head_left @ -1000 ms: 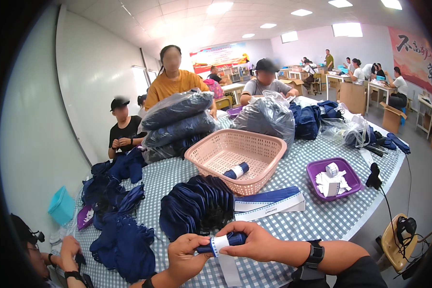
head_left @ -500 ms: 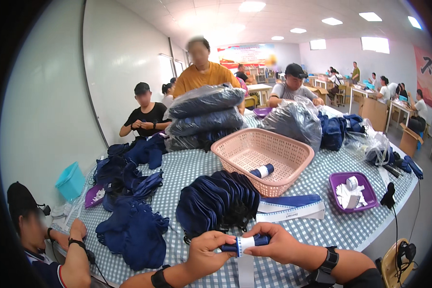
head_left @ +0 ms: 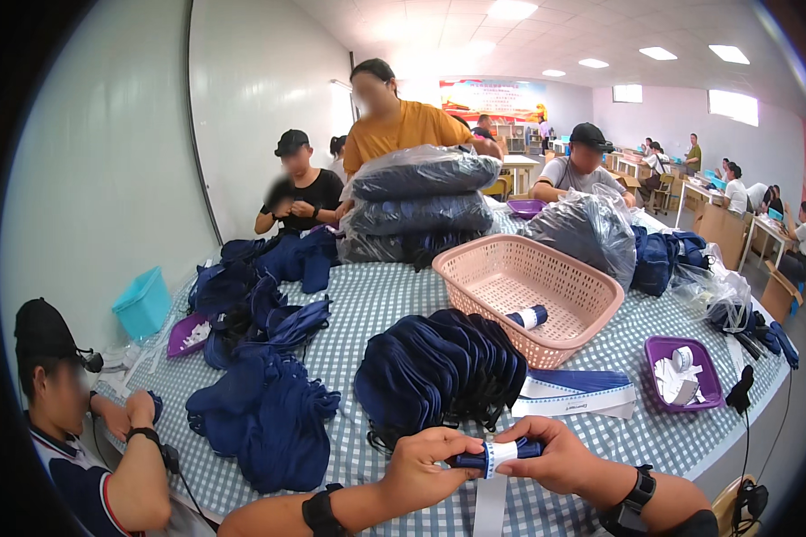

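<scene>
My left hand and my right hand both grip a rolled dark blue cloth near the table's front edge. A white paper band is wrapped around the roll, and its loose end hangs down between my hands. Just behind my hands lies a fanned stack of folded dark blue cloths. A pink basket farther back holds one banded blue roll. Flat white and blue paper strips lie to the right of the stack.
The table has a checked cloth. A purple tray with tape and paper bits sits at right. Loose blue cloth heaps lie at left. Bagged blue bundles stand at the back. Several people work around the table; one sits at lower left.
The view has swung leftward, so the basket and trays sit farther right. My hands stay on the roll, with the band wound closer round it.
</scene>
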Motion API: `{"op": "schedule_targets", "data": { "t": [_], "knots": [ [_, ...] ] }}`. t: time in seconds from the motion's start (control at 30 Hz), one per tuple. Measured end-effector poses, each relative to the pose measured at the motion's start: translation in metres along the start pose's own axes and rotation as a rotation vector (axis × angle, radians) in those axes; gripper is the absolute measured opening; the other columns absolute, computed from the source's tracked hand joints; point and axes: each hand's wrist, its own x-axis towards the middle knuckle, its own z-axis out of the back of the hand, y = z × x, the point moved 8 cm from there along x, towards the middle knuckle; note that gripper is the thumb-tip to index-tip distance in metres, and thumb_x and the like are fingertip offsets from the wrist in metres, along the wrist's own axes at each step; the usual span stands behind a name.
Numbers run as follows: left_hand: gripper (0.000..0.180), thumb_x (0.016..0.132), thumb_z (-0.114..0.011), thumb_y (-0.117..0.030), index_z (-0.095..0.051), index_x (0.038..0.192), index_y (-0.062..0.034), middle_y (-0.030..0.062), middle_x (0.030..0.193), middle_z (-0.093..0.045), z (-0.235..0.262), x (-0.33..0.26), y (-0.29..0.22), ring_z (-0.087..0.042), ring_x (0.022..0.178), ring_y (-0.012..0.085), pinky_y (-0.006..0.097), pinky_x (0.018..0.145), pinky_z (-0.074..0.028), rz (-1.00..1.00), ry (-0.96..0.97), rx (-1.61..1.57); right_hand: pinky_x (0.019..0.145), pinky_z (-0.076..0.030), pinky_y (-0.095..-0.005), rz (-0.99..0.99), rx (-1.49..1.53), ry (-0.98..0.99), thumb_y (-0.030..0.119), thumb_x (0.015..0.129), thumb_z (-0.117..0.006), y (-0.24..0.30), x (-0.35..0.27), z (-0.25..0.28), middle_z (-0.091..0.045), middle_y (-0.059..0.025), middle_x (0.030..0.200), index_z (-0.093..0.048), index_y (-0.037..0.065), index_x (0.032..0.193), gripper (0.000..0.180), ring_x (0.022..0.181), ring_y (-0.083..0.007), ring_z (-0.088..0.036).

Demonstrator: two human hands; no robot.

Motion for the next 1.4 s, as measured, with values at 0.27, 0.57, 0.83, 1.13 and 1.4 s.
{"op": "schedule_targets", "data": {
  "t": [0.27, 0.57, 0.83, 1.13, 1.4],
  "knots": [
    [0.036, 0.072, -0.087, -0.001, -0.076, 0.106, -0.0044, 0.0104, 0.102, -0.072, 0.001, -0.003, 0.004, -0.070, 0.090, 0.0174, 0.027, 0.078, -0.057, 0.031, 0.003, -0.004, 0.078, -0.054, -0.0229, 0.002, 0.074, 0.002, -0.004, 0.080, -0.081, -0.005, 0.000, -0.002, -0.068, -0.0081, 0.104, -0.066, -0.001, 0.110, 0.033, 0.089, -0.0100, -0.065],
    [0.035, 0.071, -0.088, -0.001, -0.077, 0.104, -0.0029, 0.0116, 0.102, -0.073, 0.000, -0.003, 0.007, -0.070, 0.092, 0.0182, 0.028, 0.081, -0.057, 0.051, 0.006, -0.024, 0.079, -0.056, -0.0231, 0.008, 0.068, -0.002, -0.006, 0.081, -0.080, -0.005, -0.001, -0.001, -0.068, -0.0091, 0.103, -0.066, -0.002, 0.110, 0.032, 0.091, -0.0111, -0.067],
    [0.035, 0.071, -0.088, -0.001, -0.077, 0.104, -0.0031, 0.0120, 0.103, -0.072, 0.003, -0.001, 0.004, -0.070, 0.094, 0.0181, 0.028, 0.082, -0.057, 0.055, -0.006, -0.071, 0.078, -0.056, -0.0221, -0.011, 0.151, -0.008, -0.004, 0.080, -0.081, -0.002, -0.003, -0.004, -0.069, -0.0100, 0.104, -0.066, -0.001, 0.112, 0.035, 0.089, -0.0110, -0.067],
    [0.033, 0.073, -0.088, -0.001, -0.076, 0.103, -0.0021, 0.0112, 0.105, -0.072, 0.003, -0.001, 0.006, -0.070, 0.089, 0.0153, 0.026, 0.078, -0.059, 0.097, -0.024, -0.077, 0.073, -0.054, -0.0203, 0.036, -0.015, -0.057, -0.001, 0.081, -0.081, 0.010, -0.008, -0.007, -0.068, -0.0083, 0.105, -0.068, -0.001, 0.118, 0.039, 0.086, -0.0093, -0.065],
    [0.033, 0.071, -0.089, -0.002, -0.076, 0.102, -0.0029, 0.0102, 0.105, -0.072, 0.004, -0.001, 0.005, -0.069, 0.089, 0.0146, 0.025, 0.078, -0.058, 0.085, -0.033, -0.064, 0.072, -0.055, -0.0201, 0.082, -0.016, -0.040, -0.001, 0.081, -0.081, 0.011, -0.008, -0.008, -0.069, -0.0102, 0.106, -0.070, -0.002, 0.113, 0.034, 0.086, -0.0097, -0.066]
  ]
}}
